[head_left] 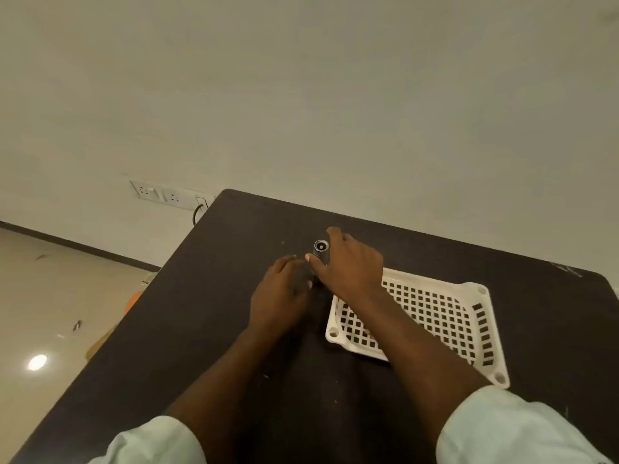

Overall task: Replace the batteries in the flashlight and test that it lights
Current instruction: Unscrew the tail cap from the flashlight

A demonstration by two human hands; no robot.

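Gripping the flashlight (321, 250) with the right hand (351, 266), fingers curled round its dark barrel, thumb tip pressed near the head, lens end tilted up toward the camera above the dark table (234, 329). Probably held that way to steady the body for twisting. Brought the left hand (279, 293) in just beside it, fingers bent over something dark between the two hands; could not tell whether that was the tail of the flashlight or a loose part, nor how firmly grasped. Kept both hands close, likely to work a threaded joint. Left the white perforated tray (435, 316) on the table under the right forearm; looked bare of batteries in the visible part, though partly hidden by the arm.
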